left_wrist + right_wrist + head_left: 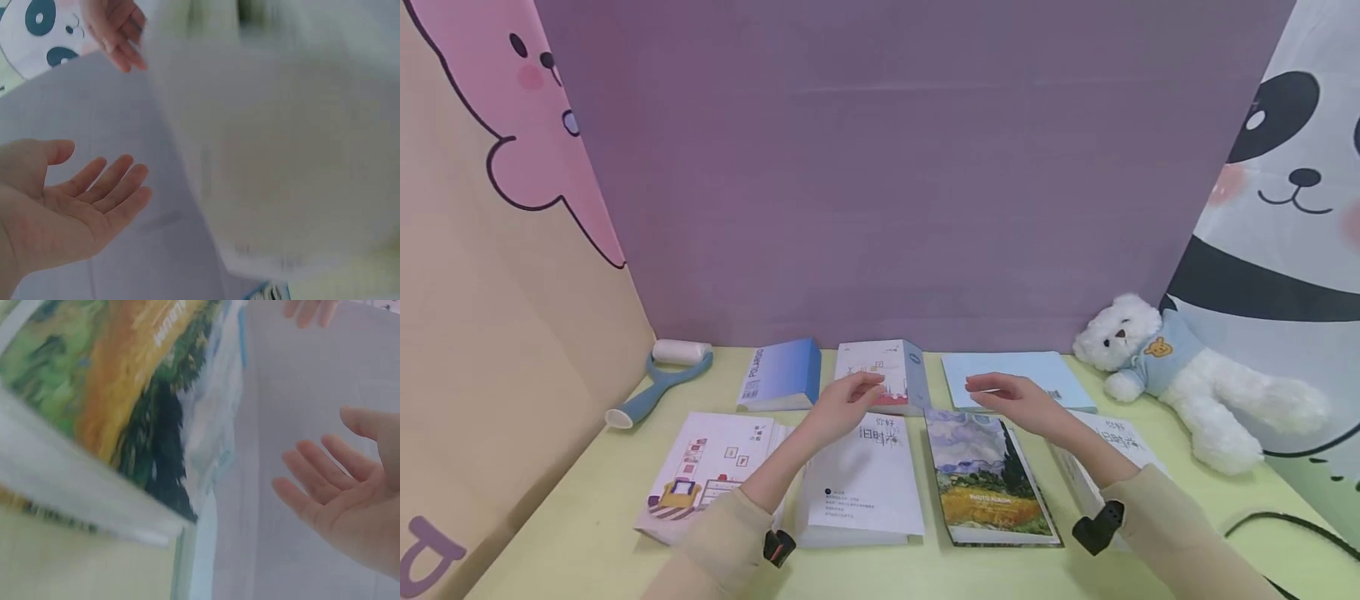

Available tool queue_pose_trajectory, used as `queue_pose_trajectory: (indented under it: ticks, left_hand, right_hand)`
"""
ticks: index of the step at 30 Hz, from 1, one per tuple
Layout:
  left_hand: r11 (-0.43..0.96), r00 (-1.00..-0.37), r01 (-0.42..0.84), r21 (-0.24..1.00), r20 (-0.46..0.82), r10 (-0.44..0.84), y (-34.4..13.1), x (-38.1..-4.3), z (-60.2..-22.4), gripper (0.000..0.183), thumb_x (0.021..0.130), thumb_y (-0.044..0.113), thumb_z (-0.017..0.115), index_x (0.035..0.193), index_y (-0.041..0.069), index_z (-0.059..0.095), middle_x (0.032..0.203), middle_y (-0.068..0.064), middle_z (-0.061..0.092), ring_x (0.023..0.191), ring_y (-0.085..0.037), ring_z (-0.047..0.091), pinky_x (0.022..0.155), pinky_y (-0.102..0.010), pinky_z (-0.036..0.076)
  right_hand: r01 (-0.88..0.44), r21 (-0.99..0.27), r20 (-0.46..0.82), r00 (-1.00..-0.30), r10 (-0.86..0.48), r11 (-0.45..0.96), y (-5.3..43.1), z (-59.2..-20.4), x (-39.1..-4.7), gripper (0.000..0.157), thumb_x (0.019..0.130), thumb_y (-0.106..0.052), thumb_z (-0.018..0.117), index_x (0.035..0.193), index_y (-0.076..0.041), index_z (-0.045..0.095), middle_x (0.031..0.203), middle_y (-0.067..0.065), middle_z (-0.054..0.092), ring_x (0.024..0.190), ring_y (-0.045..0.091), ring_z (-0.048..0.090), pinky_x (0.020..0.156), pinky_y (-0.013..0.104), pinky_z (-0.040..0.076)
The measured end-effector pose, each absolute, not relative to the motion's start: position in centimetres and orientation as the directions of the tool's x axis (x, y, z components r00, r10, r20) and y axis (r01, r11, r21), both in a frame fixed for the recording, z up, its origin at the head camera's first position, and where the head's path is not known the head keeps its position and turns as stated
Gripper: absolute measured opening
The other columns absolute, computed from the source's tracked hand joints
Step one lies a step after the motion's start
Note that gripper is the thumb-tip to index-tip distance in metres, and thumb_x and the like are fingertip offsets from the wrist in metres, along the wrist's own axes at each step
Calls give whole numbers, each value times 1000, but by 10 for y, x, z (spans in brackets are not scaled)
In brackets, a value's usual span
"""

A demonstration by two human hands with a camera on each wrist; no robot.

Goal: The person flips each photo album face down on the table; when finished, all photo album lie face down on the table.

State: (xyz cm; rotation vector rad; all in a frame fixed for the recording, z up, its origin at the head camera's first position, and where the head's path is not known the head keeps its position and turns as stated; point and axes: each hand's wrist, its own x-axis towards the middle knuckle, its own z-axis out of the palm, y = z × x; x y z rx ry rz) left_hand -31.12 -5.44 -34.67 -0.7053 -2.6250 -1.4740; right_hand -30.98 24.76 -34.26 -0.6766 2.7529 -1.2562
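Note:
Both hands hover over the books with nothing in them. The left hand (846,405) is over the white album (865,475) with Chinese lettering; its palm and loosely spread fingers show in the left wrist view. My right hand (1017,402) hangs above the far end of the painted-landscape photo album (988,479), fingers relaxed and thumb apart, as the right wrist view shows. Behind the left hand stands a white book with a grey spine (872,367). A pale blue book (1018,379) lies behind the right hand, and another white album (1116,442) is partly hidden under the right forearm.
At the left lie a pink-white illustrated album (715,462) and a blue Polaroid book (781,373). A lint roller (662,382) is by the left wall. A white teddy bear (1195,375) leans at the right, with a black cable (1292,518) in front of it.

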Motion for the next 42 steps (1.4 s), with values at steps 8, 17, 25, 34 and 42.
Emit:
queue_pose_trajectory:
  ticks: [8,17,25,34,42]
  left_hand:
    - [398,-859,421,815,217,463,-11,-305,-352,37,99,28,47,131,11,54,123,-6,62,113,-23,58,91,-35,50]
    - [349,-825,451,822,235,513,38,-294,-353,36,98,30,48,130,15,56,122,-3,62,111,-18,58,87,-27,50]
    - [330,-805,456,827,225,549,78,-290,-369,38,99,32,47,131,13,54,121,-2,62,108,-13,59,84,-21,50]
    - [361,-819,393,846,143,556,117,-278,-371,36,98,34,49,129,17,57,122,3,62,110,-10,59,84,-21,50]
    - [395,-776,402,826,78,626,136,-270,-381,39,99,33,46,131,13,55,125,4,61,113,-7,57,88,-19,48]
  right_hand:
    - [-356,-683,143,-921,-362,638,283,-338,-289,45,96,-34,53,133,-10,51,132,14,55,117,31,55,91,40,50]
    - [-352,-614,142,-930,-340,706,319,-340,-268,43,95,-29,56,131,-5,52,134,20,51,107,0,58,81,19,50]
    - [-314,-581,102,-944,-315,751,338,-349,-254,44,93,-26,58,128,0,54,131,23,53,112,40,57,77,17,51]
    - [-289,-553,73,-951,-299,782,360,-359,-235,51,89,-27,64,130,1,52,130,23,54,106,-11,50,82,27,54]
    - [-226,-464,99,-974,-204,856,370,-376,-220,45,84,-30,69,119,-3,61,126,24,53,97,-22,35,73,25,51]
